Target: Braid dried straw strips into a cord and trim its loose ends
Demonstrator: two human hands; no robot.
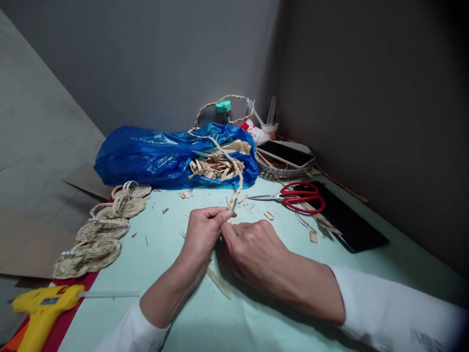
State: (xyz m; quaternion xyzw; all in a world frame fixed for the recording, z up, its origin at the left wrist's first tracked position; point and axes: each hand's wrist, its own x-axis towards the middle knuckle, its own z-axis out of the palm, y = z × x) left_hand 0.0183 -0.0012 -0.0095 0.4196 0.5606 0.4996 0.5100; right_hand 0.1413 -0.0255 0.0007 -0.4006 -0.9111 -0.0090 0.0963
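Note:
My left hand (208,230) pinches the near end of a braided straw cord (238,183), thumb on top. Against it, my right hand (252,244) is closed with curled fingers at the same end of the cord; its fingertips are partly hidden. From my hands the cord runs away over the blue plastic bag (146,154) and loops up behind it. Dry straw husks (216,166) fill the bag's open mouth. A loose pale strip (219,283) sticks out below my hands.
Red-handled scissors (302,197) and a black tablet (351,220) lie at right. Behind them, a phone (287,153) rests on a basket (278,172). Small woven pieces (104,229) line the left edge, near a yellow glue gun (46,303). Husk scraps dot the table (146,274).

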